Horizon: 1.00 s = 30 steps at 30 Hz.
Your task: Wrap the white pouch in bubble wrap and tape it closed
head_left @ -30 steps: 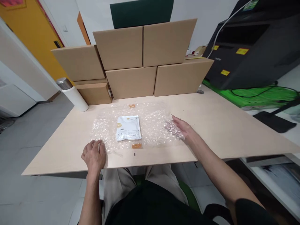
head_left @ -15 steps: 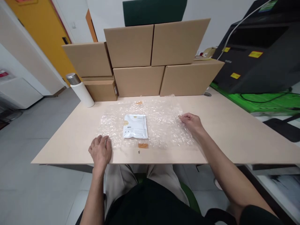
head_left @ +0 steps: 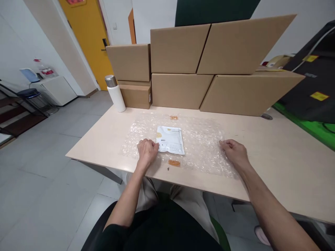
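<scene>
A flat white packet (head_left: 171,140) with printed text lies on a sheet of clear bubble wrap (head_left: 201,139) spread on the table. My left hand (head_left: 147,150) is at the packet's lower left edge, fingers curled and closed on that edge; the fingertips are partly hidden. On the other side, my right hand (head_left: 235,151) pinches the right edge of the bubble wrap between thumb and fingers. Strips of orange tape (head_left: 174,163) lie at the near and far edges of the wrap.
Stacked cardboard boxes (head_left: 180,91) line the back of the pale table (head_left: 96,139). A white bottle (head_left: 116,97) with a metal cap stands at the back left. To the right is a black machine (head_left: 314,94) over a green surface.
My left hand has moved from the table's near left, in to the packet's edge. My right hand stays at the wrap's right edge. The view has turned left.
</scene>
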Motion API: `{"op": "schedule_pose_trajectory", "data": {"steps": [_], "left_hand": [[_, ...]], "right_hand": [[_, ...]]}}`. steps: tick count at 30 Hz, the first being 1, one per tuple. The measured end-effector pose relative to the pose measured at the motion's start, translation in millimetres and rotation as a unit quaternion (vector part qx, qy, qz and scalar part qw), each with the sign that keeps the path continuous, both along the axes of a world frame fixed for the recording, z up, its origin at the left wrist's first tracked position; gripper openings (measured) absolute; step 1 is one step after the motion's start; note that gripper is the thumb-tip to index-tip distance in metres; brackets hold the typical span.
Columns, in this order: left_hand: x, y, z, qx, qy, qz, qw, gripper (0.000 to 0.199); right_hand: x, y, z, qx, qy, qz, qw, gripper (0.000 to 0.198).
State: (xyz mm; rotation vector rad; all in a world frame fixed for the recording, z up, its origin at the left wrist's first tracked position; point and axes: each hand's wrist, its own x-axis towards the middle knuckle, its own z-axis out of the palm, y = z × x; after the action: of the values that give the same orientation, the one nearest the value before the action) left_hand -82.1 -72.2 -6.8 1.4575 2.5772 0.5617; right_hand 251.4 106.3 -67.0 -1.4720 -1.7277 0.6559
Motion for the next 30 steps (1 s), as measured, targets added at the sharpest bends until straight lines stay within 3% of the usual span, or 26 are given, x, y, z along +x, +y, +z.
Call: {"op": "schedule_pose_trajectory", "data": {"steps": [6,10,13,18,23,27,30], "left_hand": [[1,2,-2.3,-0.012,-0.015,0.006,1.0,0.047],[0,6,-4.1,0.021,-0.095,-0.002,0.995,0.031],[-9,7,-5.6,0.047,-0.132,0.007,0.99,0.03],[-54,-9,-1.6,0.057,-0.129,0.07,0.988,0.034],[-105,-30,5.5,0.021,-0.092,0.162,0.982,0.029],[-124,-36,3.9,0.0,-0.058,0.211,0.976,0.025],[-131,-34,2.0,-0.01,-0.063,0.195,0.979,0.02]], "right_hand": [[-2,-2,4,-0.015,-0.032,-0.015,0.999,0.033],[-2,-3,5,-0.02,-0.024,-0.011,0.999,0.034],[-2,-4,5,-0.015,-0.019,-0.006,1.0,0.034],[-3,-5,7,-0.02,-0.025,-0.009,0.999,0.034],[-2,-6,7,-0.025,-0.031,-0.004,0.999,0.034],[0,-5,5,-0.03,-0.029,0.0,0.999,0.032],[1,-3,2,-0.03,-0.033,-0.001,0.999,0.033]]}}
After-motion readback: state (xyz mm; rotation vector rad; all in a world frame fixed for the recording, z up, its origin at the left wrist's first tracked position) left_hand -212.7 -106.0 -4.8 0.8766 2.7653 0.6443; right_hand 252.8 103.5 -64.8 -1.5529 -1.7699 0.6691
